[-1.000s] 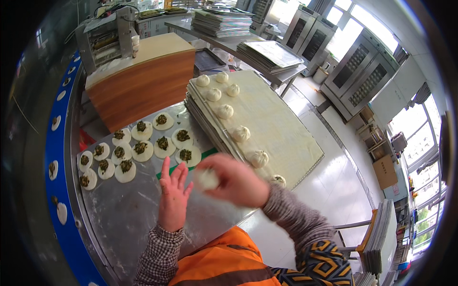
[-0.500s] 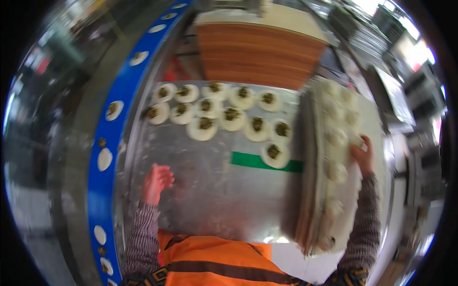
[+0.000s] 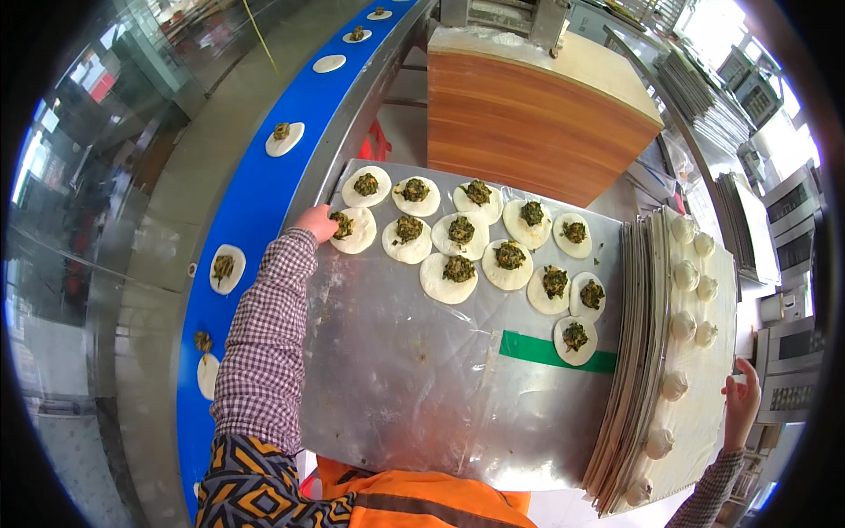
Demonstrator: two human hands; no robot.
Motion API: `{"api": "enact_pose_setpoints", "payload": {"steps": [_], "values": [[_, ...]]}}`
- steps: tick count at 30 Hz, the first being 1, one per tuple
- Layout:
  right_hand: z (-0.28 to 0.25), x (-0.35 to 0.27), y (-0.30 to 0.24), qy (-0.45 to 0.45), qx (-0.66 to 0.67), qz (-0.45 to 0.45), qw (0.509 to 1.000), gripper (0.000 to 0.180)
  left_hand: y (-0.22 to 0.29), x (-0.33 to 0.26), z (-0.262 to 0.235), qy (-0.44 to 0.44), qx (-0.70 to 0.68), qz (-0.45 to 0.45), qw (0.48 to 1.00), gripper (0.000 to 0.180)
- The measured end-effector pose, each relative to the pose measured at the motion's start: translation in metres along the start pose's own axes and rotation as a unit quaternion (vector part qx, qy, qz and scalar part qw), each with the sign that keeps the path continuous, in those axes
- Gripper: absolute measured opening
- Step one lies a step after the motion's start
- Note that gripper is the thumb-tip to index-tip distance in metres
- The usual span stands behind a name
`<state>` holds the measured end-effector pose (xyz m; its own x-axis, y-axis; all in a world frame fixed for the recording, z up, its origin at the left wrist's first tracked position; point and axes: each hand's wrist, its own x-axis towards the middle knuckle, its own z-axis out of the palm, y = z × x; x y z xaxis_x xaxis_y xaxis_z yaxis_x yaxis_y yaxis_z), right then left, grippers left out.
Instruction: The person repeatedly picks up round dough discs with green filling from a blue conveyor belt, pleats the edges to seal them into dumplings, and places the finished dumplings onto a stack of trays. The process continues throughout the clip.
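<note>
Over the far left corner of the metal table, my left hand [image 3: 319, 223] has its fingers closed at the edge of a filled dough wrapper [image 3: 357, 232], a flat white round with chopped dark-green filling. The fingertips are partly hidden. Several more filled wrappers [image 3: 458, 277] lie in rows across the far half of the table. At the right, my right hand [image 3: 742, 407] is beside the outer edge of a cloth-covered tray [image 3: 695, 422], thumb and fingers apart, holding nothing I can see. Shaped white buns [image 3: 684, 326] sit in two columns on that tray.
A blue conveyor belt [image 3: 251, 189] runs along the left, carrying dough rounds and filling. Trays are stacked [image 3: 620, 370] beneath the buns. A green tape strip [image 3: 528, 350] marks the metal table [image 3: 396, 370]. Beyond it stands a wood-panelled counter [image 3: 528, 114].
My left hand has reached forward to the wrapper at the far left. My right hand has drawn back from the buns to the tray's outer edge. The whole view has shifted.
</note>
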<state>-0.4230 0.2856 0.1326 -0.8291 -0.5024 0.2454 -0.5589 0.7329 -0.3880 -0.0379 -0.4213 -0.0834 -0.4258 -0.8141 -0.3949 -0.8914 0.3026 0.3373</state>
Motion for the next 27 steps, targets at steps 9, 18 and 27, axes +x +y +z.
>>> {"api": "enact_pose_setpoints", "payload": {"steps": [9, 18, 27], "values": [[0.025, 0.001, -0.108, -0.045, -0.069, -0.062, 0.995, 0.035, 0.006, 0.018, -0.002, -0.031, 0.072, 0.028, 0.996, 0.048], [0.047, -0.004, -0.175, -0.090, -0.051, -0.103, 0.989, 0.032, -0.002, 0.009, 0.005, -0.028, -0.048, 0.123, 0.991, 0.045], [0.064, -0.016, -0.262, -0.168, -0.004, -0.230, 0.959, 0.029, -0.008, 0.002, 0.035, -0.156, -0.576, -0.014, 0.802, 0.036]]}}
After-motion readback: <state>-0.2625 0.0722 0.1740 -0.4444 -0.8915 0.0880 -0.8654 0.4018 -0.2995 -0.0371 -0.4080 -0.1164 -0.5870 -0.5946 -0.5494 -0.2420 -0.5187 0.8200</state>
